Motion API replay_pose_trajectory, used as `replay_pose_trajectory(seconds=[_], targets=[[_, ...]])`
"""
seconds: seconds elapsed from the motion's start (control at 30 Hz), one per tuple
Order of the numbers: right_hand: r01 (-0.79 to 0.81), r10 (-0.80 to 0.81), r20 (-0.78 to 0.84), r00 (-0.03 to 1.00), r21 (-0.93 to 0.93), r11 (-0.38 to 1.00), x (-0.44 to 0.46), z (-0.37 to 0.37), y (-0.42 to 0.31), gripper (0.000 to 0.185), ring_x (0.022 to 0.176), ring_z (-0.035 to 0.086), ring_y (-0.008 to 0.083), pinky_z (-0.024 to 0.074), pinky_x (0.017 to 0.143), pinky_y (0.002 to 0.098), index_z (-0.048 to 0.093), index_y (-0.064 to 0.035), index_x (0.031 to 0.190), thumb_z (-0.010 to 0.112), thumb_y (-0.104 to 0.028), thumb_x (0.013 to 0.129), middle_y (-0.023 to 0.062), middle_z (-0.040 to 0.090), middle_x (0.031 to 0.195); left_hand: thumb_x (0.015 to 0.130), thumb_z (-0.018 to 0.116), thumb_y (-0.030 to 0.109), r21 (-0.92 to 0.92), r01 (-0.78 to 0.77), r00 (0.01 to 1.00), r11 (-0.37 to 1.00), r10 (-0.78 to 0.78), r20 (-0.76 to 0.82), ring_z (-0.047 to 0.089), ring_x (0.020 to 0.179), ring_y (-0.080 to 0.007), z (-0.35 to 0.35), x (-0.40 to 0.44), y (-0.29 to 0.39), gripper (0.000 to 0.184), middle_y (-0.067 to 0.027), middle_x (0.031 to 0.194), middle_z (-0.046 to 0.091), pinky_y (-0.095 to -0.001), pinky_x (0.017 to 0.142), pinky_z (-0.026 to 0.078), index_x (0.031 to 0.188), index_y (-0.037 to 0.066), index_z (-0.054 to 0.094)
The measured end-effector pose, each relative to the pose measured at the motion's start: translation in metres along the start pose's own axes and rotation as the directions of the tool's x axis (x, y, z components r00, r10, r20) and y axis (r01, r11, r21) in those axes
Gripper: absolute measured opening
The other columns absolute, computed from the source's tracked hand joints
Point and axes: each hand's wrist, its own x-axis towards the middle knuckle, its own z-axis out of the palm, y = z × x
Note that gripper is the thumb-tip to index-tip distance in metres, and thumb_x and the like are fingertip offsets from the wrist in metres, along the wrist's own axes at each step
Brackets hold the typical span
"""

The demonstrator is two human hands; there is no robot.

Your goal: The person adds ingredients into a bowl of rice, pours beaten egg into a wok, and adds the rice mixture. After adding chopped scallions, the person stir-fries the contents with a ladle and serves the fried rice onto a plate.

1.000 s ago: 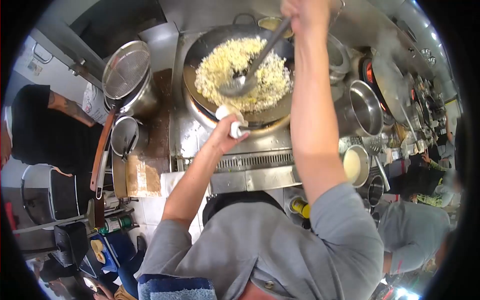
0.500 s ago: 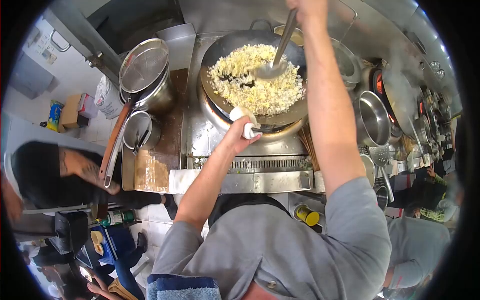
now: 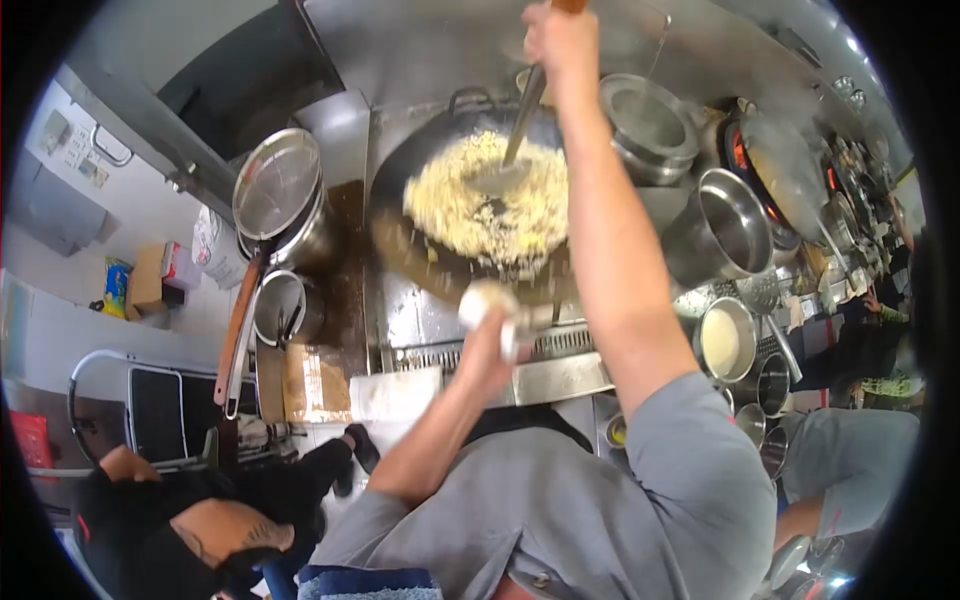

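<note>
My left hand (image 3: 487, 352) is closed round a white cloth (image 3: 490, 300) at the near edge of a large dark wok (image 3: 392, 245); the handle under the cloth is blurred. Pale rice with yellow bits of egg (image 3: 450, 215) lies spread across the wok, some grains smeared by motion. High over the far side, my right hand (image 3: 562, 42) grips a long-handled wok spatula (image 3: 525, 115) with a brown handle end. Its metal blade rests down in the rice.
Left of the stove, a strainer (image 3: 278, 180) sits on a metal pot, beside a smaller pot (image 3: 285, 308). To the right stand a lidded pot (image 3: 650, 125), a steel pot (image 3: 735, 225) and a pot of pale liquid (image 3: 728, 343). A person in black (image 3: 200, 520) is at lower left.
The wok has tilted and shifted towards me with my left hand, its rice in motion. My right hand and the spatula have moved left in view. The person at left has moved lower.
</note>
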Motion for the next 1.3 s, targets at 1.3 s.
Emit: replay_pose_trajectory(seconds=[1.3], targets=[[0.164, -0.164, -0.014, 0.986, 0.152, 0.975, -0.066, 0.005, -0.051, 0.023, 0.035, 0.033, 0.009, 0.0234, 0.035, 0.0264, 0.045, -0.007, 0.056, 0.057, -0.002, 0.075, -0.0035, 0.037, 0.047, 0.083, 0.048, 0.014, 0.013, -0.113, 0.994, 0.993, 0.113, 0.005, 0.053, 0.065, -0.0174, -0.019, 0.087, 0.04, 0.015, -0.0057, 0.081, 0.057, -0.0292, 0.047, 0.038, 0.097, 0.012, 0.051]])
